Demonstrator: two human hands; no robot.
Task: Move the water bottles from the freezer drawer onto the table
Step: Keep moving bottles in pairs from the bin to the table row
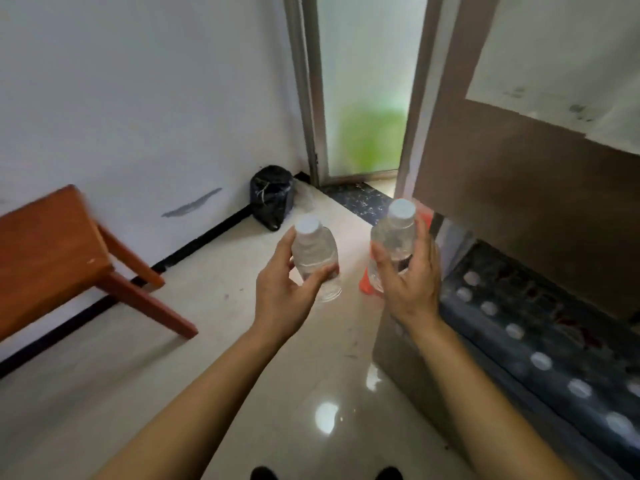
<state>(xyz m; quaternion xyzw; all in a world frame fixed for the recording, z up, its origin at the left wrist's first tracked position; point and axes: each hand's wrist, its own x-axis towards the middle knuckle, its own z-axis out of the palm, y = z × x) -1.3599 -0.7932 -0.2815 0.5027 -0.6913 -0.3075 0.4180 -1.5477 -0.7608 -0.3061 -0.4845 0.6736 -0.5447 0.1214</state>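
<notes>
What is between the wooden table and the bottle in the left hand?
In the head view, only bare pale floor lies between the wooden table and the bottle that the left hand grips.

Left hand outstretched, right hand alongside (both gripping bottles)

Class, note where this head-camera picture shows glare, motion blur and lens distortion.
Head view: glare spots on the glossy floor; motion blur smears the wooden table at left; the door frame leans, bent by the wide-angle lens; the left bottle and right bottle look fairly sharp.
</notes>
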